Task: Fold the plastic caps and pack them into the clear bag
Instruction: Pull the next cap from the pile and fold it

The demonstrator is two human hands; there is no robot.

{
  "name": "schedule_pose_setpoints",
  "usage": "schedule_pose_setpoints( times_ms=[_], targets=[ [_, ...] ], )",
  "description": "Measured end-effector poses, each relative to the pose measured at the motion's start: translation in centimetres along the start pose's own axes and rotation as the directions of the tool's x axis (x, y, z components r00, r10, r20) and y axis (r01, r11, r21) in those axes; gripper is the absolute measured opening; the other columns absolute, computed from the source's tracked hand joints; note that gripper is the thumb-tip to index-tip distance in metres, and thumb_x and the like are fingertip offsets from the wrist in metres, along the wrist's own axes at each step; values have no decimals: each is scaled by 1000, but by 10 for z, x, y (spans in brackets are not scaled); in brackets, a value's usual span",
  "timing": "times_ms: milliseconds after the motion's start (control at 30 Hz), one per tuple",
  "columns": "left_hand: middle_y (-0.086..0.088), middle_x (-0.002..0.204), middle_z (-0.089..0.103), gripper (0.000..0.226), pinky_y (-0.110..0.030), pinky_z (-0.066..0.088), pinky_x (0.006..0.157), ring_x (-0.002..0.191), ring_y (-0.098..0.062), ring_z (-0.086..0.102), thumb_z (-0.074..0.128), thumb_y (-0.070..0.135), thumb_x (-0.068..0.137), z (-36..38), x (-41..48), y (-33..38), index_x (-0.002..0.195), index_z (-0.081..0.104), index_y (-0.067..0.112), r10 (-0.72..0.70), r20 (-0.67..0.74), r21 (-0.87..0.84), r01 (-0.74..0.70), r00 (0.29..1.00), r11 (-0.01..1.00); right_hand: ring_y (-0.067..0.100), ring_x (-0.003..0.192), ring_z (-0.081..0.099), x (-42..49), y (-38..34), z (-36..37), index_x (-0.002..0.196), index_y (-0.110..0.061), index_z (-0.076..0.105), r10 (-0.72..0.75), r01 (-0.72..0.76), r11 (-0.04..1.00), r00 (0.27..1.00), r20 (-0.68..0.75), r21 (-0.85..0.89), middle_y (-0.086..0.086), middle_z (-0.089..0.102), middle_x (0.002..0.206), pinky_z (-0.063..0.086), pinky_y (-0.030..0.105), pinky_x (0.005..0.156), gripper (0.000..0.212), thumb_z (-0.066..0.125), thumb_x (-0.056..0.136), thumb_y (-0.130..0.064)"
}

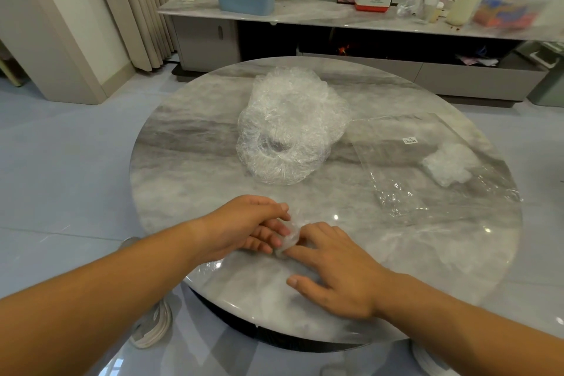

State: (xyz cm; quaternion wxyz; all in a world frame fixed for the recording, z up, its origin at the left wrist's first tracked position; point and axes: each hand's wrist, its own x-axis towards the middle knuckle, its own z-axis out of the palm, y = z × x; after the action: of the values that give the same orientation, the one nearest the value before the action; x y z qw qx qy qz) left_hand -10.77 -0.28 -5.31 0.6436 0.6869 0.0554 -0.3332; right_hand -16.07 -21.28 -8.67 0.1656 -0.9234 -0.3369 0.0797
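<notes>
Left hand pinches folded cap on table edge — right hand flat-fingered, pressing it

Bright even indoor light, tabletop glare, blurred, warped edges.

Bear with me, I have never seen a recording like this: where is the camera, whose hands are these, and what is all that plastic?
There is no machine here, only one picture from a camera worn on a person's head, looking forward and down. The two bare arms are that person's own. The left hand seems to pinch a small folded cap, while the right hand presses on it with straight fingers against the round marble table. Farther back lies a pile of loose plastic caps, not yet folded. On the right a clear bag lies flat, with a white bundle, apparently caps already folded, inside it.
</notes>
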Motion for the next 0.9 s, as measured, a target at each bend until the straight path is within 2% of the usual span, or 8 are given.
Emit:
schedule_pose_setpoints(
  times_ms=[133,200,300,467,567,633,800,900],
  targets=[
    [-12,86,68,23,-37,61,74,71,-22,69,61,18,99,5,1,-7,110,65,-2,-13,-10,17,13,1000,1000,10,132,41,-8,6,-2,130,-28,59,-15,20,999,989,-145,33,-14,58,127,30,32,112,41,49,97,-51],
    [-13,92,68,23,-41,61,83,78,-25,72,62,19,99,8,0,-10,112,66,1,-14,-13,46,15,1000,999,9,131,45,-14,9,-3,123,-26,62,4,8,999,969,-246,51,-12,57,128,34,34,110,35,54,95,-46],
    [-16,101,70,21,-40,61,83,88,-29,75,63,19,98,11,0,-10,114,67,6,-3,-11,67,4,1000,998,10,128,47,-19,10,-5,127,-26,60,21,1,998,947,-322,68,-7,52,136,38,33,106,35,56,95,-41],
    [-21,113,70,20,-40,62,82,91,-32,75,61,18,99,18,0,-6,116,64,8,9,-5,66,-9,1000,998,12,135,42,-19,7,-6,137,-32,56,-79,83,996,977,-199,13,-15,49,146,32,35,110,44,54,94,-39],
    [-16,106,73,20,-38,63,80,82,-25,75,59,17,100,19,0,-5,119,63,10,12,2,70,-12,1000,997,13,141,35,-21,9,-6,149,-35,46,-90,86,996,989,-121,-36,-17,41,155,24,35,116,54,49,96,-44],
    [-11,103,73,22,-38,62,80,85,-27,76,57,16,101,19,0,-5,122,62,11,13,10,74,-14,1000,997,13,143,33,-22,11,-6,152,-37,42,-91,86,995,991,-97,-48,-17,40,156,20,36,118,55,47,97,-45],
    [-12,115,71,24,-40,62,81,91,-32,75,56,10,101,18,1,-4,124,62,15,16,14,104,-17,1000,994,14,136,41,-28,20,0,131,-31,60,-40,23,994,986,-161,-105,-13,58,134,28,40,115,39,48,98,-48],
    [-14,104,73,21,-34,63,66,79,-28,75,66,7,95,17,2,-2,115,66,13,69,-32,144,-64,997,988,14,131,45,-34,25,3,122,-28,66,-20,0,995,978,-209,-99,-14,62,125,30,35,112,35,51,97,-47]
  ],
)
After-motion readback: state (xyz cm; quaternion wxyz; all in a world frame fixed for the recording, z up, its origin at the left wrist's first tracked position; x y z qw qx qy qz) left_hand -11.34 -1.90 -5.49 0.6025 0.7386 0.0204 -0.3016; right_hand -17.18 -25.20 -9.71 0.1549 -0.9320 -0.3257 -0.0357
